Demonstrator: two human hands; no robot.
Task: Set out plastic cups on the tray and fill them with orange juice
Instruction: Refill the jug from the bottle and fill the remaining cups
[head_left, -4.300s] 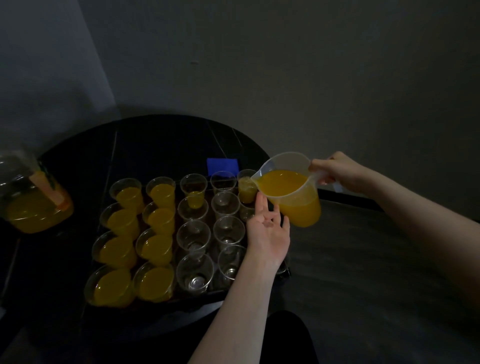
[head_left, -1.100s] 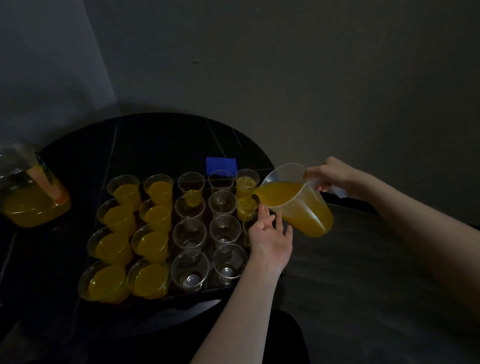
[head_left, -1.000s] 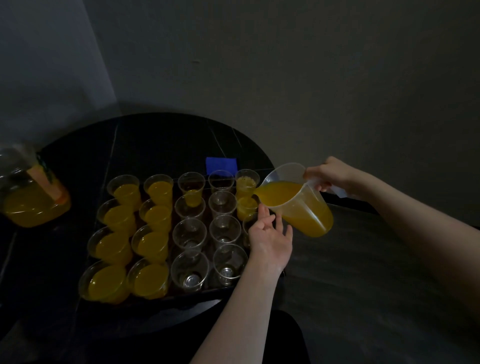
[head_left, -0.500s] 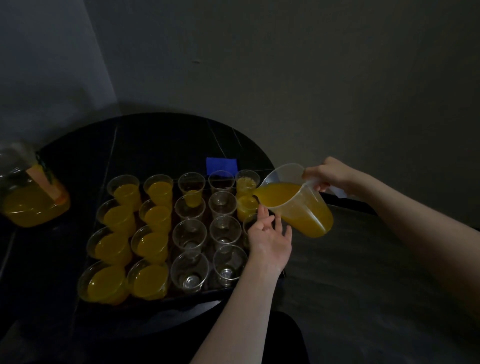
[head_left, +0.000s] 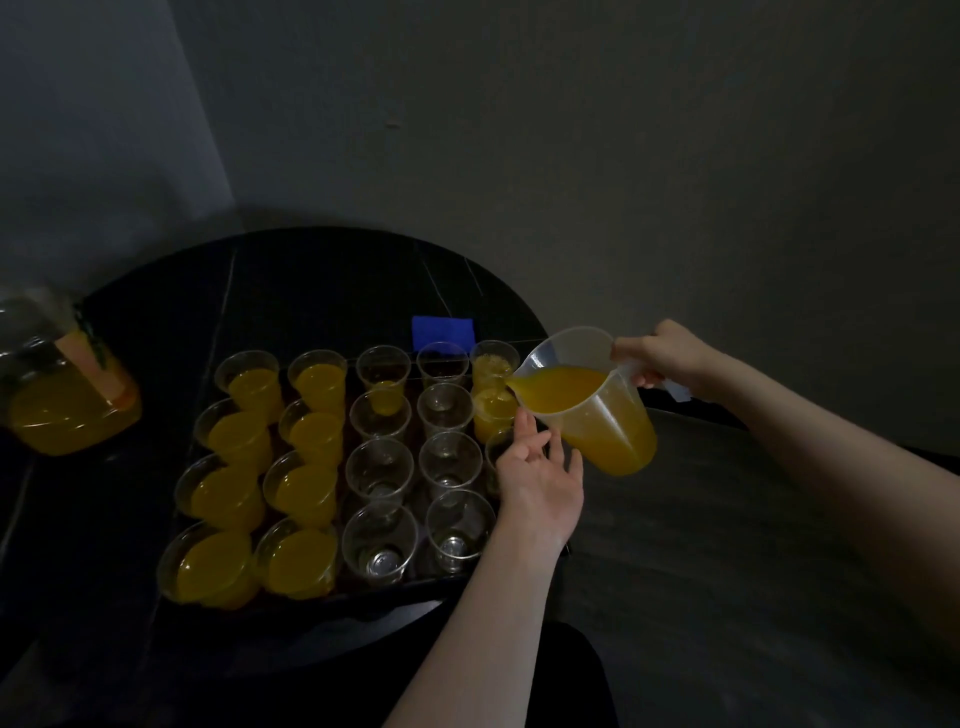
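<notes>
A dark tray (head_left: 363, 595) on a round black table holds several clear plastic cups. The two left columns are full of orange juice (head_left: 234, 441). Several cups in the middle columns are empty (head_left: 382, 543). My right hand (head_left: 670, 358) grips the handle of a translucent jug (head_left: 597, 405) of juice, tilted with its spout over the second cup (head_left: 491, 415) in the right column. My left hand (head_left: 540, 478) rests with relaxed fingers against the right-column cups just below the spout; it hides the cups under it.
A large glass jar (head_left: 57, 395) of orange juice stands at the table's left edge. A blue square (head_left: 443, 332) lies behind the tray. The table's right edge runs under the jug, with dark floor beyond.
Since 4.3 s ago the jug has come down from the far right-column cup to the second one, which now holds more juice. My left hand has stayed beside the cups.
</notes>
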